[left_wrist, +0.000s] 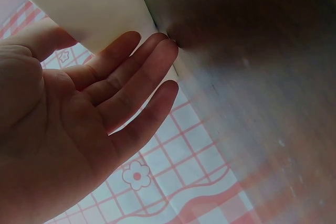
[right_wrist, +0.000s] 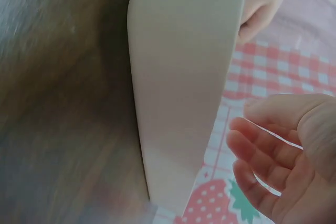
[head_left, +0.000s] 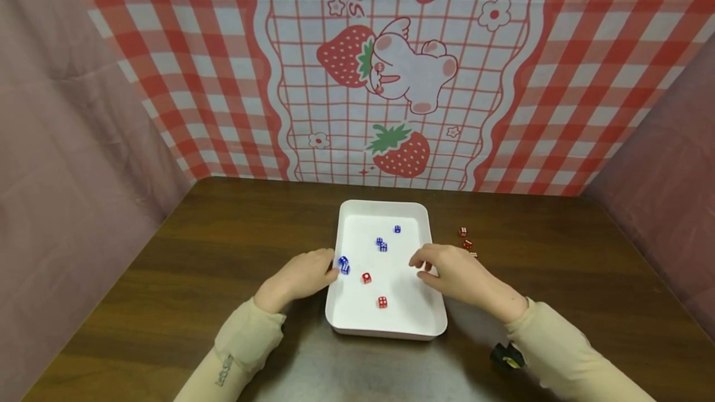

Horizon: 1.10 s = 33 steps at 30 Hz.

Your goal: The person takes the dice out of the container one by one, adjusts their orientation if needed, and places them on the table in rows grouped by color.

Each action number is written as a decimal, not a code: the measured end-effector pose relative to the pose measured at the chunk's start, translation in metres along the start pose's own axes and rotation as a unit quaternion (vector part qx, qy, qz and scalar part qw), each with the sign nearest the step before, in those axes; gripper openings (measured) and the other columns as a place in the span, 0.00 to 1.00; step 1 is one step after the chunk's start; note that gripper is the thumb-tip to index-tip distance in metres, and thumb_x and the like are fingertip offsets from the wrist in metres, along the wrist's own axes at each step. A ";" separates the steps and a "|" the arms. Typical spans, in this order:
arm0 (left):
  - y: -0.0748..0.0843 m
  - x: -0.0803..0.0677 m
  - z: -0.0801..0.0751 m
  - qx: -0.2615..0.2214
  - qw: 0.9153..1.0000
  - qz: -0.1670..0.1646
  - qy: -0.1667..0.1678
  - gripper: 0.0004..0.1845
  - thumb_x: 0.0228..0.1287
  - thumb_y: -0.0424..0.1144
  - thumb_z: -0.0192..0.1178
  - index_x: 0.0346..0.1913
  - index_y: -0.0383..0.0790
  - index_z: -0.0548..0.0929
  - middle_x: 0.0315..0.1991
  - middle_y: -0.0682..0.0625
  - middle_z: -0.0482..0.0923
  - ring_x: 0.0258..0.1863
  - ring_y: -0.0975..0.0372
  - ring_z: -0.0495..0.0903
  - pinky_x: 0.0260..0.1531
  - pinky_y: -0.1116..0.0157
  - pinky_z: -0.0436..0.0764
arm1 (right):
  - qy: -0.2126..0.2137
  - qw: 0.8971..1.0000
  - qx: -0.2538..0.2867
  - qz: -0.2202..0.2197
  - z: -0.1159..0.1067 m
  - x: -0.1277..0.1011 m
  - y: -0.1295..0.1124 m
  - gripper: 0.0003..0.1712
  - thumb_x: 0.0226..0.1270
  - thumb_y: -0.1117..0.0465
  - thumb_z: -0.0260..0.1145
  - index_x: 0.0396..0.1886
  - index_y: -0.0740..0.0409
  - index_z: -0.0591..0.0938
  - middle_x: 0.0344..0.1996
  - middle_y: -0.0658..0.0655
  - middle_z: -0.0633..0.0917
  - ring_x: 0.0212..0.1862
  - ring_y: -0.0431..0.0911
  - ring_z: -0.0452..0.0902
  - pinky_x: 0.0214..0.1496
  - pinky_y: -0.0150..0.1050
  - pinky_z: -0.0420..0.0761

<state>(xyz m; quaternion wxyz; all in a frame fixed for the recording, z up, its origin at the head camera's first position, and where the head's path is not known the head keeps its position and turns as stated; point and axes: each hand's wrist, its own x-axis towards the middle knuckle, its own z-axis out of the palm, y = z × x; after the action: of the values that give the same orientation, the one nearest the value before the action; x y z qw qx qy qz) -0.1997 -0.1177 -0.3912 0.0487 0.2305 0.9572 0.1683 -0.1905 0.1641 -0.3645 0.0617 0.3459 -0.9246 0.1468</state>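
Left hand [head_left: 304,275]: fingers extended and lightly bent, little finger spread from the rest, lying along the outer wall of the white tray [head_left: 385,331]. The thumb rests at the rim. Whether the fingertips press the wall cannot be told.

Right hand [head_left: 458,272]: fingers loosely curved, thumb tip slightly apart from them, poised over the tray's right side. The right-wrist view shows these fingers beyond the tray wall's upper edge.

The tray lies between the two sets of fingers, flat on the brown tabletop [head_left: 184,284]. Inside it, two blue dice [head_left: 344,265] sit close together, just beside the left thumb. One red die [head_left: 365,278] lies between the hands, nearer the left fingers. A second red die [head_left: 382,302] lies closer to the person than either set of fingertips. Beyond the right fingertips, toward the far end, are two adjoining blue dice [head_left: 382,244] and a single blue die [head_left: 397,229].

Outside the tray, three red dice [head_left: 467,244] form a row just past the right fingers' knuckles, the nearest partly hidden by the hand. A checked strawberry cloth [head_left: 307,110] hangs beyond all fingers.
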 end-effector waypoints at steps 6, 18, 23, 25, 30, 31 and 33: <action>0.000 0.000 0.000 0.002 1.000 0.001 -0.003 0.11 0.62 0.41 0.52 0.25 0.42 0.67 0.22 0.52 0.66 0.22 0.60 0.66 0.24 0.62 0.67 | -0.006 0.999 -0.012 -0.030 0.006 0.003 -0.011 0.08 0.52 0.62 0.68 0.34 0.54 0.83 0.29 0.46 0.82 0.31 0.39 0.77 0.31 0.33 0.75; 0.001 0.000 0.000 0.003 1.000 0.001 0.004 0.11 0.61 0.41 0.53 0.24 0.42 0.68 0.22 0.52 0.66 0.22 0.60 0.66 0.25 0.62 0.68 | -0.008 0.995 -0.034 -0.090 0.023 0.005 -0.032 0.09 0.53 0.60 0.67 0.36 0.52 0.82 0.32 0.46 0.81 0.33 0.38 0.76 0.36 0.35 0.76; 0.001 -0.001 0.000 0.000 1.000 0.002 0.002 0.11 0.61 0.40 0.53 0.24 0.42 0.67 0.22 0.52 0.66 0.22 0.60 0.66 0.24 0.62 0.67 | -0.012 0.994 -0.042 -0.101 0.027 0.005 -0.037 0.09 0.52 0.61 0.67 0.36 0.52 0.82 0.31 0.45 0.81 0.33 0.38 0.75 0.36 0.35 0.75; 0.001 -0.001 0.000 0.000 1.000 0.002 0.003 0.11 0.61 0.40 0.53 0.24 0.42 0.67 0.21 0.51 0.66 0.22 0.60 0.66 0.24 0.62 0.67 | -0.013 0.993 -0.048 -0.107 0.028 0.005 -0.038 0.09 0.52 0.61 0.68 0.36 0.51 0.82 0.31 0.45 0.81 0.33 0.38 0.76 0.36 0.36 0.75; 0.001 -0.001 -0.001 -0.001 1.000 0.001 0.002 0.11 0.61 0.40 0.53 0.24 0.42 0.67 0.21 0.51 0.66 0.22 0.60 0.66 0.24 0.62 0.67 | -0.014 0.992 -0.057 -0.113 0.032 0.006 -0.040 0.09 0.51 0.61 0.68 0.35 0.50 0.83 0.31 0.45 0.81 0.33 0.38 0.76 0.35 0.36 0.75; 0.001 -0.001 -0.001 -0.001 1.000 0.001 0.003 0.11 0.61 0.40 0.52 0.24 0.42 0.67 0.21 0.51 0.66 0.22 0.60 0.66 0.24 0.62 0.67 | -0.013 0.992 -0.059 -0.115 0.033 0.006 -0.040 0.09 0.51 0.61 0.68 0.35 0.50 0.83 0.31 0.45 0.81 0.32 0.38 0.76 0.35 0.36 0.75; 0.001 -0.001 -0.001 -0.001 1.000 0.001 0.003 0.11 0.61 0.40 0.53 0.24 0.42 0.67 0.21 0.51 0.66 0.22 0.60 0.66 0.24 0.62 0.67 | -0.013 0.991 -0.062 -0.120 0.035 0.007 -0.040 0.09 0.50 0.61 0.69 0.34 0.50 0.82 0.30 0.45 0.80 0.31 0.38 0.75 0.34 0.35 0.74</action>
<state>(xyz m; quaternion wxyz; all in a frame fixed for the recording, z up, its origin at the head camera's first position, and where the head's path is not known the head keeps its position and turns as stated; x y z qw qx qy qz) -0.1981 -0.1175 -0.3899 0.0456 0.2313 0.9569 0.1697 -0.1695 0.1199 -0.3876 0.0881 0.4514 -0.8846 0.0765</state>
